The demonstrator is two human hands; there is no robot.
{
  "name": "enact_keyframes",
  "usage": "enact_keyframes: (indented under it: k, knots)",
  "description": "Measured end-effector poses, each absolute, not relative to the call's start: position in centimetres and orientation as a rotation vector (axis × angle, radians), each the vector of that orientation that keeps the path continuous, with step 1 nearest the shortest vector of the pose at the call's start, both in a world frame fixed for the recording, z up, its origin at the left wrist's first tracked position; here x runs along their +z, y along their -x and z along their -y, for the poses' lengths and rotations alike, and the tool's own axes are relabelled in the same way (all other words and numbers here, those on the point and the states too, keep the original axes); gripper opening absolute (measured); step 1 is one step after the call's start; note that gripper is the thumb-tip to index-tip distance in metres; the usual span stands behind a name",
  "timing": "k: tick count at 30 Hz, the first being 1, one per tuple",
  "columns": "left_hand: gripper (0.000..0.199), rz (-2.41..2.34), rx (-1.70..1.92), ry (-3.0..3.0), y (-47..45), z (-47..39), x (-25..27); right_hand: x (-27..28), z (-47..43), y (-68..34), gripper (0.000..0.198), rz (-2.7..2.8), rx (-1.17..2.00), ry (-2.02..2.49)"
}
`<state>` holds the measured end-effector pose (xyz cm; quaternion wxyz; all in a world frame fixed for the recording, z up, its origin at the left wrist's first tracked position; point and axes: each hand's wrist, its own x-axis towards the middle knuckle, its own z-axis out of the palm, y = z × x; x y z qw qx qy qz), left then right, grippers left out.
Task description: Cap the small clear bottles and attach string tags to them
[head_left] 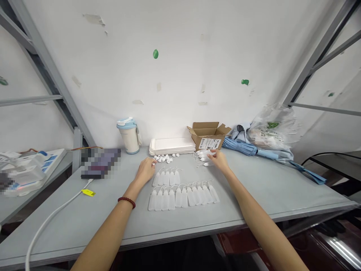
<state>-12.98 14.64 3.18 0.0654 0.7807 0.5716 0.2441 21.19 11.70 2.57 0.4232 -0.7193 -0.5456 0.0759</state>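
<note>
My left hand (146, 170), with a dark red bead bracelet on its wrist, is closed in a pinch at the left end of a pile of small white caps (167, 158). A bit of white, apparently one such cap, shows at its fingertips. On the right, my right hand (219, 160) has its fingers closed on a small translucent squeeze bottle (209, 164), beside a heap of similar bottles (203, 153). Between my arms, more flat bottles with thin white loops at their necks lie in a short row (166, 178) and a longer front row (183, 196).
Behind the caps lies a stack of white trays (172, 145), with an open cardboard box (210, 136) to its right. A tumbler (129, 136) and a pixelated phone (101, 163) with a white cable (56, 210) stand left. A folded blue umbrella (245, 146) and plastic bag (273, 130) lie right.
</note>
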Motion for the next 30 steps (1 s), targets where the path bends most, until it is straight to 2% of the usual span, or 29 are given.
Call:
enact_keyframes:
  k: [9,11,17,19,30]
  knots:
    - [0.029,-1.749,0.748,-2.323,12.6,-14.1,3.6,4.4,-10.5,-19.0,0.025,1.357,0.084,1.780]
    - [0.029,-1.743,0.792,-2.306,12.4,-13.9,3.8,5.1,-9.8,-17.8,0.023,1.431,0.173,1.640]
    - [0.024,-1.663,0.952,-2.151,11.5,-12.9,5.0,6.3,-7.3,-13.3,0.024,2.005,0.859,1.208]
    - [0.024,-1.655,0.966,-2.096,11.3,-12.6,5.4,6.3,-6.6,-12.1,0.026,2.169,0.983,1.118]
    - [0.023,-1.567,1.009,-1.951,10.5,-12.1,5.4,5.6,-6.4,-11.1,0.033,2.336,0.927,1.136]
